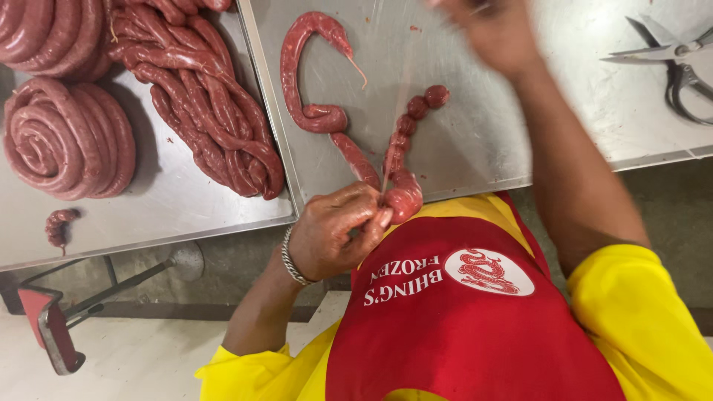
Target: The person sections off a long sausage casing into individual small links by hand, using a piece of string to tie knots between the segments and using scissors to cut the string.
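We are tying off links on a raw sausage rope [355,152] lying on the steel table [475,141]. Our left hand [338,230] has its fingers clamped on the sausage at the table's near edge; our right hand [490,30], blurred, seems to pull string [401,104] taut, its grip unclear. Next we judge the knot needs cinching beside the last link.

Light is bright and even, falling from above onto the steel table [475,141], which gives back soft pale glare. Shadows are short and soft beside the coils [67,137]. The right hand [494,30] is smeared by motion blur (its fingers unreadable); the left hand [338,230] is sharp. Straight edges bow slightly toward the corners.
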